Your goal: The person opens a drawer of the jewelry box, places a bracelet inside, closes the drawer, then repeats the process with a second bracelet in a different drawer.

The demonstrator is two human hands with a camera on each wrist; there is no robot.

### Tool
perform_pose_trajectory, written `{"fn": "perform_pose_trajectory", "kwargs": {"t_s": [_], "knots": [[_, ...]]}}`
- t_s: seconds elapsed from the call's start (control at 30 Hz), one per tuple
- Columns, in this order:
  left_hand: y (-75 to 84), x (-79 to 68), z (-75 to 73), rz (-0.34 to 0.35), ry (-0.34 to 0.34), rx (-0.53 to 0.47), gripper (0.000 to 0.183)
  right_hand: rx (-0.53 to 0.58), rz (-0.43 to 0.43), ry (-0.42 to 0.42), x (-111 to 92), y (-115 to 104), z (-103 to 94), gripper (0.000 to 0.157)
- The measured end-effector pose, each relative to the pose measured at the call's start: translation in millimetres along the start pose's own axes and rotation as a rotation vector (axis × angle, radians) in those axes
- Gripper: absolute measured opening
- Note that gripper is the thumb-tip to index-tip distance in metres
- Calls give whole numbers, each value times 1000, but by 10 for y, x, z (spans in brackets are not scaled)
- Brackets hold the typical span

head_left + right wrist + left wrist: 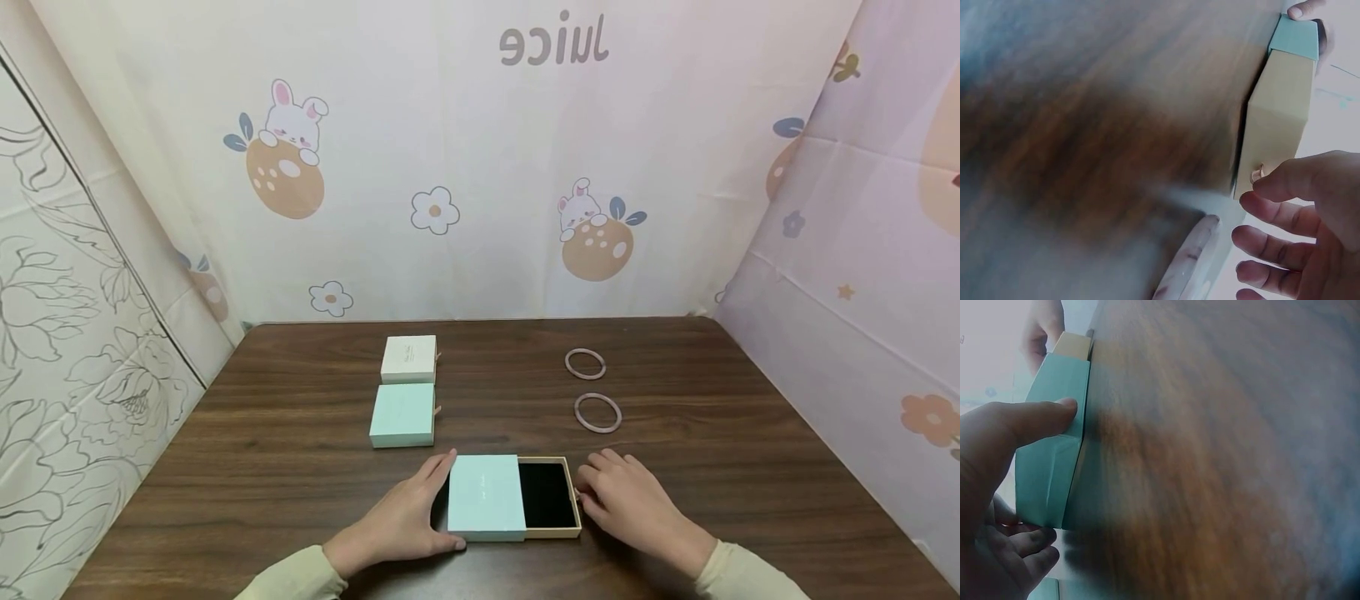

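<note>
A mint-green drawer-style jewelry box [486, 496] lies near the front of the table. Its inner drawer [549, 495], tan-edged with a black lining, sticks out to the right about halfway. My left hand [401, 512] holds the green sleeve from the left, thumb along the near side and fingers at the far corner; in the left wrist view the thumb [1041, 420] presses on the sleeve's side. At the drawer's right end, my right hand [630, 500] pinches the small pull loop [1256, 173] with thumb and index finger, the other fingers loosely bent.
Behind the left hand lie another mint-green box [402, 414] and a white box [409, 358], both closed. Two pale bangles, a nearer one [597, 412] and a farther one [585, 364], lie beyond the right hand. A printed curtain [480, 275] hangs behind the table.
</note>
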State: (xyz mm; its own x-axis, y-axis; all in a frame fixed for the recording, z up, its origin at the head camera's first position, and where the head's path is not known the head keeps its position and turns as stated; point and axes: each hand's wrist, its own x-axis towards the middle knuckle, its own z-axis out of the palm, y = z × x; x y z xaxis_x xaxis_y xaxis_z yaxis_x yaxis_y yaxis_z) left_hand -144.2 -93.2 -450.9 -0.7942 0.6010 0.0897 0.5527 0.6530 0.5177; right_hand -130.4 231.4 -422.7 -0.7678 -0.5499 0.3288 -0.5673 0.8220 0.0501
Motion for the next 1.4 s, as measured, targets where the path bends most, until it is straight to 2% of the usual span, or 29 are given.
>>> {"fn": "perform_pose_trajectory", "kwargs": {"t_s": [0.37,0.57,0.83,1.2,1.4], "knots": [[-8,-6,-8,-8,-15,-5,107,11,72,-17,-52,94,-54,18],[-14,-14,-14,-13,-10,-5,107,0,120,4,-79,171,-73,19],[-25,-18,-27,-17,-9,-5,108,-29,159,-16,-141,287,-91,13],[-23,-1,-16,-6,-13,-10,108,-215,139,9,-252,467,-69,23],[-22,11,-12,-5,-25,-13,108,-278,146,16,-311,522,-36,31]]}}
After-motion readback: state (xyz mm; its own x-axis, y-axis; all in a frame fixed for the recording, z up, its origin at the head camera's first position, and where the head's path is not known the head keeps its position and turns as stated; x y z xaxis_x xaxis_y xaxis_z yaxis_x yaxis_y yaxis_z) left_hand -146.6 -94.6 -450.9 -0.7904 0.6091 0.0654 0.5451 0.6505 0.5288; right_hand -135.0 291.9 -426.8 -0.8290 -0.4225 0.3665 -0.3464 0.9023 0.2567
